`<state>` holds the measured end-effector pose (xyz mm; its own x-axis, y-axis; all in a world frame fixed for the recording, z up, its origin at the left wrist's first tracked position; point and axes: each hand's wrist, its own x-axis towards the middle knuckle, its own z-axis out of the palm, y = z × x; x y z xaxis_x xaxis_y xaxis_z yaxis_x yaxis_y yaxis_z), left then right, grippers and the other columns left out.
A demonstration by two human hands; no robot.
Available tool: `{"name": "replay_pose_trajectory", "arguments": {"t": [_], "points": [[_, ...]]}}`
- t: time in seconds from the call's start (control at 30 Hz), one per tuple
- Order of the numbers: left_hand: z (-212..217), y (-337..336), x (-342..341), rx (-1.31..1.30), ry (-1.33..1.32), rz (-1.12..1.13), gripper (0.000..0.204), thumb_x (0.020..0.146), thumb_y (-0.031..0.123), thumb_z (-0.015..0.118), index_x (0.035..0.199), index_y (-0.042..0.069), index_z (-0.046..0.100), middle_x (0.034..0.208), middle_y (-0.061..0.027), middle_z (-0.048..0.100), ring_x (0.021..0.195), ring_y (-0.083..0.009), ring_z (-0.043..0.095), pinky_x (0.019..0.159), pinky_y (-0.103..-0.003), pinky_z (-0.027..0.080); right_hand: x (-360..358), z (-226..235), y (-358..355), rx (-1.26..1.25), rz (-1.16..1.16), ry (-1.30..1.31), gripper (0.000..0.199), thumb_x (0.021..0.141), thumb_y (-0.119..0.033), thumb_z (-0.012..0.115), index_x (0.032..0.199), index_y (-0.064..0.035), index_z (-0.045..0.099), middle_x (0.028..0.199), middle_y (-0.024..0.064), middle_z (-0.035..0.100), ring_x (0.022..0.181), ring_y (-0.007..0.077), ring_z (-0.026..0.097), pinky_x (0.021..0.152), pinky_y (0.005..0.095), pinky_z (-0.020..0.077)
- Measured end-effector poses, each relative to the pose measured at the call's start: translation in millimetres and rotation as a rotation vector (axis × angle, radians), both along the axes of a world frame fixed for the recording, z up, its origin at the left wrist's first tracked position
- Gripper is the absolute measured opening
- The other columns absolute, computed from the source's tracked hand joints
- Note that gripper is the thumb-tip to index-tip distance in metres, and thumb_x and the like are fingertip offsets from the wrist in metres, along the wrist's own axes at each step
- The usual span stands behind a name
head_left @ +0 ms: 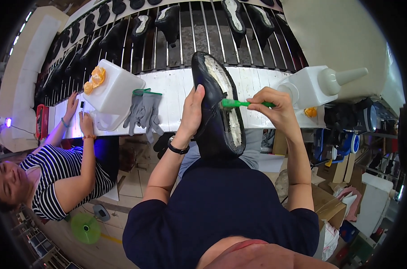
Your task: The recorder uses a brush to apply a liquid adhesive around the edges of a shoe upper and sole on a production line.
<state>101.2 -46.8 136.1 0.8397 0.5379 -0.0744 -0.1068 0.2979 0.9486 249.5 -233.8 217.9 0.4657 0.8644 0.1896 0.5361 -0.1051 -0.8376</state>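
Observation:
A black shoe upper (211, 134) is held up in front of me, its pale sole-side strip (234, 125) facing up and its toe pointing away. My left hand (192, 110) grips its left side, with the thumb along the edge and the other fingers mostly hidden. From the right, my right hand (275, 106) pinches the handle of a green brush (235, 103). The bristles touch the shoe at the middle of its edge. A white worktable (176, 83) lies beyond the shoe.
Metal bars (205, 31) at the back carry several black shoes (232, 18). Left on the table are a white plastic container (118, 85) and grey gloves (145, 110). A white bottle with a nozzle (331, 82) lies at right. A co-worker in a striped shirt (55, 172) has both hands on the table.

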Motion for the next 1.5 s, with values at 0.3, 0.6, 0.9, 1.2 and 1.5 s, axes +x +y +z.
{"name": "replay_pose_trajectory", "arguments": {"t": [0.3, 0.6, 0.9, 1.2, 1.5], "points": [[15.3, -6.4, -7.8, 0.142, -0.027, 0.016, 0.051, 0.105, 0.038, 0.043, 0.129, -0.006, 0.051, 0.117, -0.0084, 0.062, 0.106, -0.0118, 0.053, 0.095, -0.026, 0.041, 9.2, -2.8, 24.5, 0.087, -0.041, -0.086, 0.009, 0.079, -0.002, 0.076, 0.083, 0.0033, 0.071, 0.08, 0.0075, 0.069, 0.077, 0.0152, 0.067, 0.068, 0.0271, 0.052], [14.6, -8.3, -16.2, 0.551, 0.168, 0.034, 0.061, 0.095, 0.051, 0.053, 0.132, 0.004, 0.05, 0.097, -0.0193, 0.07, 0.091, -0.0341, 0.069, 0.079, -0.038, 0.051, 13.2, 8.7, 45.8, 0.164, -0.147, -0.151, 0.011, 0.08, -0.008, 0.077, 0.085, 0.0006, 0.072, 0.078, 0.0036, 0.068, 0.068, 0.0077, 0.056, 0.061, 0.0232, 0.0421], [14.9, -9.6, -15.0, 0.57, 0.155, 0.005, 0.063, 0.093, 0.051, 0.054, 0.133, 0.003, 0.05, 0.099, -0.0197, 0.071, 0.091, -0.0345, 0.07, 0.078, -0.038, 0.051, 45.2, 15.7, 63.6, 0.103, -0.125, -0.079, 0.009, 0.082, -0.01, 0.077, 0.084, -0.002, 0.073, 0.076, -0.0003, 0.068, 0.062, 0.0028, 0.041, 0.054, 0.0213, 0.0318], [10.2, -5.7, -14.2, 0.172, -0.044, -0.022, 0.052, 0.101, 0.038, 0.051, 0.132, -0.005, 0.051, 0.118, -0.0085, 0.063, 0.105, -0.0133, 0.055, 0.093, -0.027, 0.043, 51.3, 26.1, 36.6, -0.04, 0.275, -0.037, 0.014, 0.08, -0.015, 0.078, 0.086, -0.0032, 0.074, 0.074, 0.0037, 0.066, 0.062, 0.0121, 0.051, 0.057, 0.0277, 0.0385], [5.5, 1.1, -15.2, 0.088, -0.054, -0.007, 0.052, 0.104, 0.037, 0.048, 0.133, -0.006, 0.05, 0.12, -0.0065, 0.061, 0.106, -0.0105, 0.054, 0.095, -0.025, 0.042, 36.8, 25.5, 20.6, -0.169, 0.401, -0.038, 0.014, 0.076, -0.01, 0.079, 0.086, -0.0013, 0.074, 0.079, 0.0072, 0.069, 0.073, 0.0179, 0.065, 0.067, 0.0295, 0.0488]]}}
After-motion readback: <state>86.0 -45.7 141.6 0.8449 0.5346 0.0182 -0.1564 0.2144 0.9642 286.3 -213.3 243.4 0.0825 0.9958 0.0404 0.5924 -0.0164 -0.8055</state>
